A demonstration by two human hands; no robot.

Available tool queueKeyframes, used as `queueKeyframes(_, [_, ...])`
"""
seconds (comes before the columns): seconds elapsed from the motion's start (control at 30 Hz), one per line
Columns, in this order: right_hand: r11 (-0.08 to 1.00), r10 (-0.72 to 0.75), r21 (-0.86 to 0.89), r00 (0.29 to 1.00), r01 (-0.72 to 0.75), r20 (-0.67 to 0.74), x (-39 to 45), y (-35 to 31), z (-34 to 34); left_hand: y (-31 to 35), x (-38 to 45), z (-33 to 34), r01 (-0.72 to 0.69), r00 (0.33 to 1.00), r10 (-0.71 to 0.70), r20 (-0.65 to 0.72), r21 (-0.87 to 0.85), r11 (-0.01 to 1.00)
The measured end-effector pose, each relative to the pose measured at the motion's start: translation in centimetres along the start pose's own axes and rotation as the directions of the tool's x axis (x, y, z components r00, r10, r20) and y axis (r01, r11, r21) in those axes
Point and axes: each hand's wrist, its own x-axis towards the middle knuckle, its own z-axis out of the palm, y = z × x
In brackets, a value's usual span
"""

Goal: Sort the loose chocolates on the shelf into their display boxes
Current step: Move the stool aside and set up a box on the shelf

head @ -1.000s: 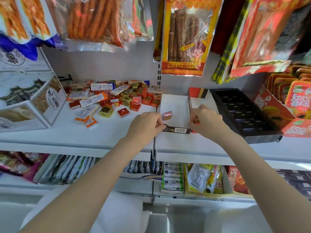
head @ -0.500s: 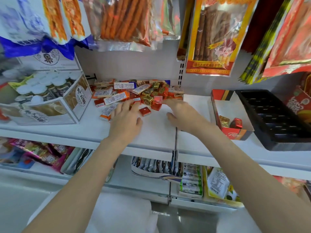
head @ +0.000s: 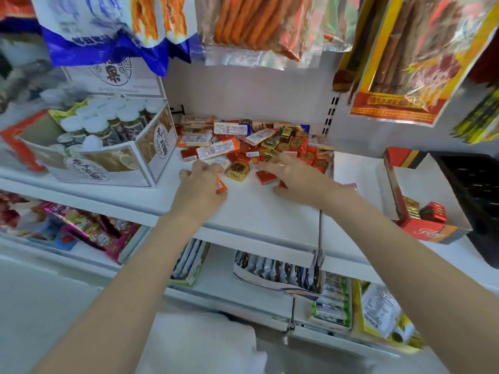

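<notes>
**Both hands at the edge of the chocolate pile**

The left hand (head: 199,187) has its fingers curled over a small orange-wrapped chocolate (head: 221,186) at the near left edge of the pile, pinching it against the shelf (head: 259,211). The right hand (head: 293,176) lies flatter, fingers stretched forward and resting on the red squares; motion blur hides whether it grips any of them.

To do this step well, each hand should probably lift one kind at a time rather than scooping a mixed handful, so nothing needs re-sorting at the boxes.

The loose chocolates (head: 259,143) sit heaped at the back of the shelf, against the rear wall: long flat bars with white barcode labels on the left, gold-foil cubes in the middle, small red squares on the right. A gold cube (head: 237,170) and a red square (head: 266,177) lie between the hands. Well to the right stands the red display box (head: 424,230), holding two or three pieces, with a black tray (head: 475,184) beside it.
</notes>
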Motion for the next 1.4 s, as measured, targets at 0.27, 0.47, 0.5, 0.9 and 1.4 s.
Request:
queueKeyframes(0.27, [0.996,0.077,0.064,0.987,-0.069,-0.144,-3.3,-0.6,-0.8,0.1,-0.2,-0.4,-0.108,0.994,0.111,0.013,-0.113,0.988])
queueKeyframes(0.47, [0.907,0.42,0.185,0.783,-0.378,-0.46,-8.4,3.7,-1.9,0.6,-0.4,-0.2,-0.098,0.995,0.102,0.018,-0.155,0.983])
queueKeyframes(0.5, [0.893,0.445,0.15,0.786,-0.424,-0.429,-8.7,4.2,-1.5,0.7,-0.4,-0.2,-0.076,0.996,0.081,0.022,-0.171,0.982])
queueKeyframes(0.9, [0.981,0.062,0.195,0.952,-0.002,-0.301,-3.1,-1.3,0.1,1.2,-1.0,-0.1,-0.028,0.998,0.033,0.062,-0.069,0.997])
queueKeyframes(1.4, [0.968,0.251,0.055,0.954,-0.245,-0.163,2.4,-1.2,0.4,1.0,-0.3,-0.2,-0.059,0.996,0.062,0.067,-0.052,0.997])
